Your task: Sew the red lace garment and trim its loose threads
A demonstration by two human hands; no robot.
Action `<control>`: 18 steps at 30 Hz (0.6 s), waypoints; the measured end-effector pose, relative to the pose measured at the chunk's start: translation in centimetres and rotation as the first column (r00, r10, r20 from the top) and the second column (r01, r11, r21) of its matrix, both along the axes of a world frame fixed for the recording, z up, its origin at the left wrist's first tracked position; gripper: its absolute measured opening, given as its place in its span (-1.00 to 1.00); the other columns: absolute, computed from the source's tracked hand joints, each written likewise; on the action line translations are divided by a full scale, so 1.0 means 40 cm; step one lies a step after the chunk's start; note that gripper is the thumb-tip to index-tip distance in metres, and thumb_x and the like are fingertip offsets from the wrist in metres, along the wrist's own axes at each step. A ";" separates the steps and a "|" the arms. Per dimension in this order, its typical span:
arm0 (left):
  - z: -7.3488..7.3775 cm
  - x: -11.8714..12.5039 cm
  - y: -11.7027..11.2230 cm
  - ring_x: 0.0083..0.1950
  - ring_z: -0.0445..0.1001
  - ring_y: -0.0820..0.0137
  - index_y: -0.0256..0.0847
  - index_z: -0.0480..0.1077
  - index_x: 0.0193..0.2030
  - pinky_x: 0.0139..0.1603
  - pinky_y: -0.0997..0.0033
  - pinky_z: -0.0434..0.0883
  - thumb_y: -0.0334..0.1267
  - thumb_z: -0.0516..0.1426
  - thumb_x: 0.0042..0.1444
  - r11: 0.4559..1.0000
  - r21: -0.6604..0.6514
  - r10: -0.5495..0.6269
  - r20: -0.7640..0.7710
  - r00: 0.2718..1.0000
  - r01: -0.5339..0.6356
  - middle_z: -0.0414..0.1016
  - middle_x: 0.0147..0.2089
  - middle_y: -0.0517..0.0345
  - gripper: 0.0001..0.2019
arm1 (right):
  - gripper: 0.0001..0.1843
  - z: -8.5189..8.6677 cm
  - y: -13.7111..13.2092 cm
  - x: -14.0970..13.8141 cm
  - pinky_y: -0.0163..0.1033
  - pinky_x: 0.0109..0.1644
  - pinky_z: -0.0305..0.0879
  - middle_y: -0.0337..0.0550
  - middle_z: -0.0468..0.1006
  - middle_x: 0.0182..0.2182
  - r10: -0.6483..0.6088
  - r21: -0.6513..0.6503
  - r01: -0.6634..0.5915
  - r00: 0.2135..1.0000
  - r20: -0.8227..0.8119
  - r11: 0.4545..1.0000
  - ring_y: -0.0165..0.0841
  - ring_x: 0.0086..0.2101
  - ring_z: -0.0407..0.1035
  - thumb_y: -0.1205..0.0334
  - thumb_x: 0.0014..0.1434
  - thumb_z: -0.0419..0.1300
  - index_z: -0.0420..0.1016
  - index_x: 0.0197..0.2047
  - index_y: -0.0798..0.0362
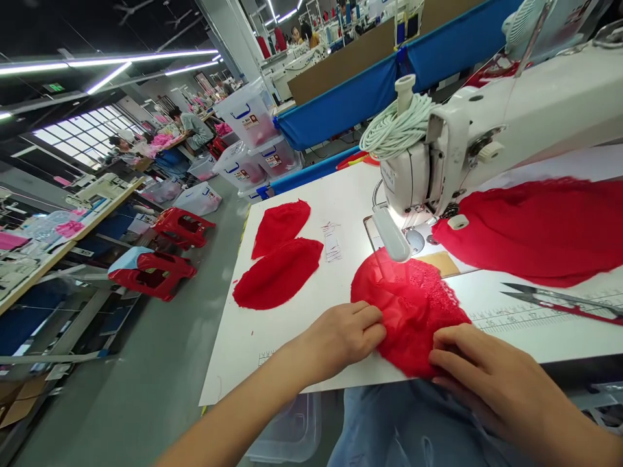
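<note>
A rounded red fabric piece with lace along one side [413, 311] lies at the table's front edge, just before the sewing machine [413, 175]. My left hand [348, 334] grips its left edge with curled fingers. At its lower right edge my right hand [481, 370] is closed on the fabric, the thumb partly hidden underneath. Two leaf-shaped red fabric pieces, an upper one [281, 227] and a lower one [278, 274], lie on the white tabletop to the left. More red fabric [540, 230] is spread under the machine's arm.
Thread snips [564, 301] lie at the right over a printed ruler scale. A coil of pale cord [396, 126] hangs on the machine head. Clear storage boxes [248, 113] are stacked behind the table. Red stools [153, 272] stand on the floor at left. Other people work far back.
</note>
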State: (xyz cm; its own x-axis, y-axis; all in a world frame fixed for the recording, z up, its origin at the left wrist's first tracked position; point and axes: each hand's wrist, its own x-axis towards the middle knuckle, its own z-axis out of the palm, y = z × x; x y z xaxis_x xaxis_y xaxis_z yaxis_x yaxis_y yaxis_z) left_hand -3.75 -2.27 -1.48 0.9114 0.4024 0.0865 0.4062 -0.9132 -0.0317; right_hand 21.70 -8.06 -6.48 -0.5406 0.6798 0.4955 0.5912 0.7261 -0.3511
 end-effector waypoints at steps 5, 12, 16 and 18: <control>0.021 -0.006 0.006 -0.26 0.45 0.35 -0.22 0.46 -0.22 -0.25 0.40 0.35 -0.40 0.02 0.30 0.964 -0.251 0.078 -0.034 0.996 -0.084 0.52 -0.25 0.08 -0.81 | -0.79 0.006 0.017 0.012 -0.36 -0.36 0.42 -0.16 0.53 -0.29 0.017 -0.167 -0.043 0.988 -0.154 0.985 -0.39 -0.38 0.47 0.41 0.32 0.01 0.42 -0.17 -0.06; 0.038 0.058 0.009 -0.39 0.38 0.46 -0.24 0.51 -0.40 -0.34 0.48 0.31 -0.31 0.18 0.15 0.298 -0.934 0.696 0.070 0.715 -0.199 0.48 -0.43 0.21 -0.87 | -0.89 0.046 0.040 -0.006 -0.34 -0.39 0.39 -0.20 0.53 -0.29 -0.421 -0.209 0.366 0.818 -0.392 0.907 -0.42 -0.49 0.41 0.25 0.30 0.09 0.42 -0.14 -0.10; 0.038 0.111 0.005 -0.53 0.28 0.54 -0.27 0.43 -0.55 -0.47 0.53 0.22 -0.11 0.44 -0.25 -0.048 -0.999 0.914 -0.037 0.403 0.016 0.36 -0.60 0.30 -0.67 | -0.89 0.076 0.021 -0.051 -0.38 -0.51 0.31 -0.32 0.48 -0.49 -0.354 -0.342 0.215 0.833 -0.424 0.915 -0.45 -0.58 0.34 0.18 0.28 0.15 0.43 -0.31 -0.10; 0.039 0.135 0.000 -0.60 0.24 0.57 -0.25 0.40 -0.56 -0.57 0.54 0.17 -0.03 0.48 -0.39 -0.105 -0.992 0.938 -0.075 0.339 0.072 0.36 -0.64 0.31 -0.56 | -0.89 0.079 0.014 -0.078 -0.39 -0.54 0.30 -0.36 0.47 -0.56 -0.366 -0.492 0.116 0.815 -0.450 0.863 -0.43 -0.58 0.35 0.11 0.25 0.20 0.47 -0.31 -0.10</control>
State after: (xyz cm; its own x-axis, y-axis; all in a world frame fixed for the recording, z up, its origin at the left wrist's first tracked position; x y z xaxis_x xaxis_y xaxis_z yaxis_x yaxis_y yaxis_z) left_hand 1.67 -2.26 0.08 0.2572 0.8408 -0.4763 0.1014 0.4667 0.8786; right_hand 18.56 -7.50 -3.32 -0.0803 0.9573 0.2779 0.3660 0.2876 -0.8850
